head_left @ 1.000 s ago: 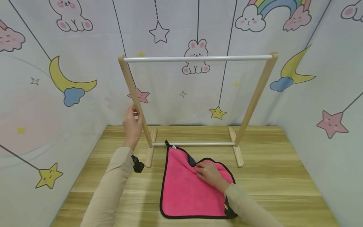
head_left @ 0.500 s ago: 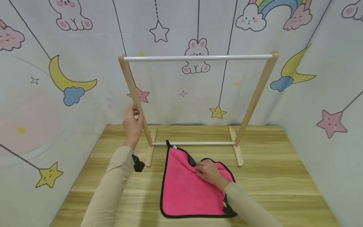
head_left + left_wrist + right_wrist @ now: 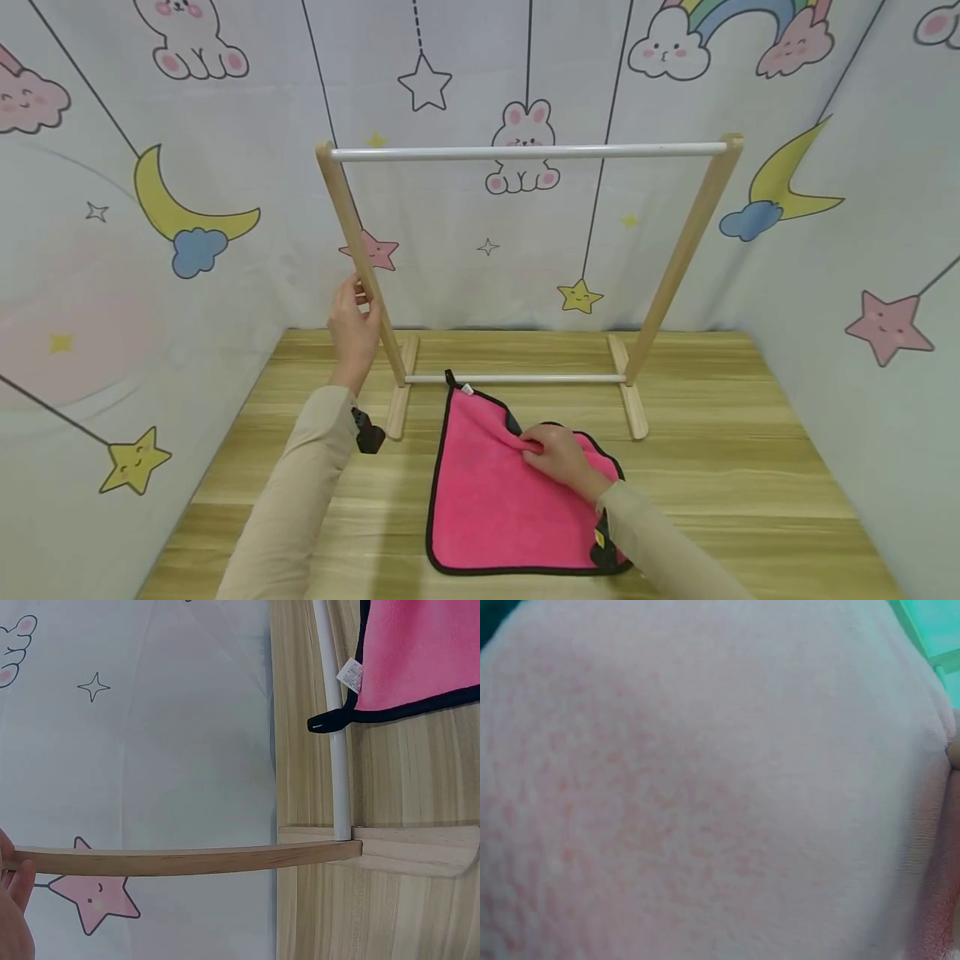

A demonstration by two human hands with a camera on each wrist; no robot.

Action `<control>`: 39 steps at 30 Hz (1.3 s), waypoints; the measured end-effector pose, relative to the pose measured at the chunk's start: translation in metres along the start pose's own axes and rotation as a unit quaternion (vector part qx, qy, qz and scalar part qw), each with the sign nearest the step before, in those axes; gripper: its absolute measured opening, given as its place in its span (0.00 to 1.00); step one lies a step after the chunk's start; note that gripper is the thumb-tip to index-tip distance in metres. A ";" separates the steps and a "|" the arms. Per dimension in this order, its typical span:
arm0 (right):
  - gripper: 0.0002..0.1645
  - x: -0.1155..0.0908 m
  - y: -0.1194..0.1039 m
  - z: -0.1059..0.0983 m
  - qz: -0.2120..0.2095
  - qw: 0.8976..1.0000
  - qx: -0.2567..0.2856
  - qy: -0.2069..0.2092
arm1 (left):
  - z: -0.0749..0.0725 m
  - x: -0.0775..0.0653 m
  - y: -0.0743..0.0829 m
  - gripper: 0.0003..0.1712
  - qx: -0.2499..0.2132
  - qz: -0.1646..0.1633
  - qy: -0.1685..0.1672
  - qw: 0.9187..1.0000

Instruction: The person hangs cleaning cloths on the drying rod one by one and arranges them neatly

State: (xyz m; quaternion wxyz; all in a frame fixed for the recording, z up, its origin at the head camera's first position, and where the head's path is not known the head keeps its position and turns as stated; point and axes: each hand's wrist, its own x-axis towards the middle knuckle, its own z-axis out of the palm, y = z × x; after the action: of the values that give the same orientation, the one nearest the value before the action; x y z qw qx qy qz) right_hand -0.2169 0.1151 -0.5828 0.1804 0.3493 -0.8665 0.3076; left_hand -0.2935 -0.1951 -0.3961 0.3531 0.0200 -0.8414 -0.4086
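A pink towel (image 3: 491,508) with black edging lies on the table in front of a wooden rack. My right hand (image 3: 561,454) pinches a raised fold near its upper edge, where some dark underside shows. Pale, blurred towel (image 3: 705,787) fills most of the right wrist view. At the far left corner a black hanging loop (image 3: 327,722) overlaps the rack's lower white rod (image 3: 340,784). My left hand (image 3: 354,329) holds the rack's left post (image 3: 352,221) about midway up; the left wrist view shows this post (image 3: 187,862) lying across the picture, with fingers at its end.
The rack's white top rail (image 3: 525,153) spans both posts, and its right post (image 3: 682,262) rises on the right. Flat wooden feet (image 3: 399,408) stand on the wood-grain table (image 3: 735,467). Patterned fabric walls (image 3: 247,125) close in the back and both sides.
My right hand's fingers have drawn in on the towel, gathering a slightly higher fold. The left hand keeps its place on the post. The head view has shifted slightly.
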 end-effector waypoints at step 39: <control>0.07 0.080 -0.048 -0.113 -0.067 0.996 0.055 0.009 | 0.000 0.000 -0.001 0.20 0.001 0.007 0.005 1.000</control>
State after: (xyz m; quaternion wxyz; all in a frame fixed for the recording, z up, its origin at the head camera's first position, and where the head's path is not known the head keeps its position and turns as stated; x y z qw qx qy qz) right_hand -0.2266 0.1224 -0.4371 0.1887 0.4132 -0.8214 0.3448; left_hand -0.2934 -0.1954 -0.3967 0.3601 0.0166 -0.8401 -0.4053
